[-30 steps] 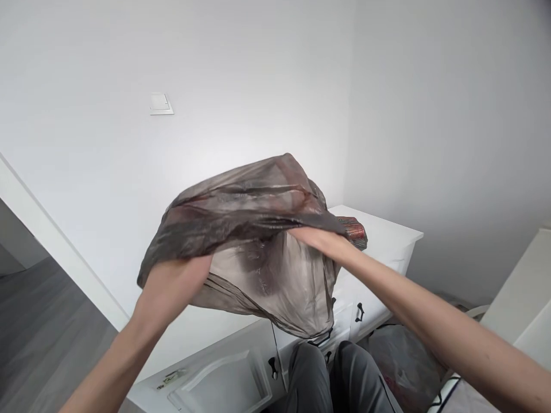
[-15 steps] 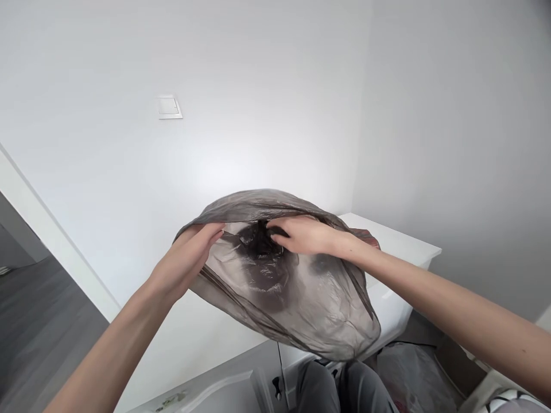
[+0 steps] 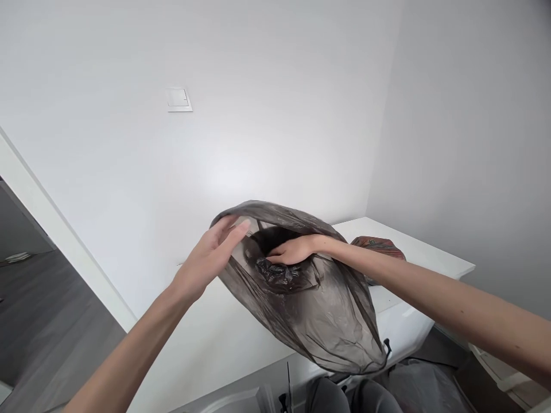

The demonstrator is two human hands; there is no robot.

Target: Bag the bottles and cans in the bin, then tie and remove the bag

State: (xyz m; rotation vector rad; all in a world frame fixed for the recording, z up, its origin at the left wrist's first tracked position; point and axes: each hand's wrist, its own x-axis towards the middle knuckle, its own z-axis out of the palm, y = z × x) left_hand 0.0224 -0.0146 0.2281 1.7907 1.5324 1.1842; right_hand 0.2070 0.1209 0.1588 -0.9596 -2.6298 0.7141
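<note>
A grey-brown see-through plastic bag point(image 3: 340, 327) hangs in front of me with its wide mouth facing me. At its upper left rim is my left hand point(image 3: 210, 249), fingers tucked behind the film and thumb lying in the opening, holding that edge up. My right hand point(image 3: 295, 250) reaches inside the bag, its fingers bent down onto dark, crumpled plastic point(image 3: 284, 281) in the middle. The fingertips are partly hidden in those folds. Whether the dark clump is the bag's own bottom or something inside, I cannot tell.
Behind the bag stands a white cabinet top point(image 3: 430, 255) with a reddish patterned bundle point(image 3: 379, 246) on it. Dark knobs point(image 3: 386, 347) show on the cabinet front. A light switch point(image 3: 179, 100) is on the wall. Clear plastic point(image 3: 424, 387) lies low at right.
My right hand has moved lower onto the crumpled plastic, its fingers closer together. My left thumb has lifted away from the rim. The view has shifted, showing more of the patterned bundle.
</note>
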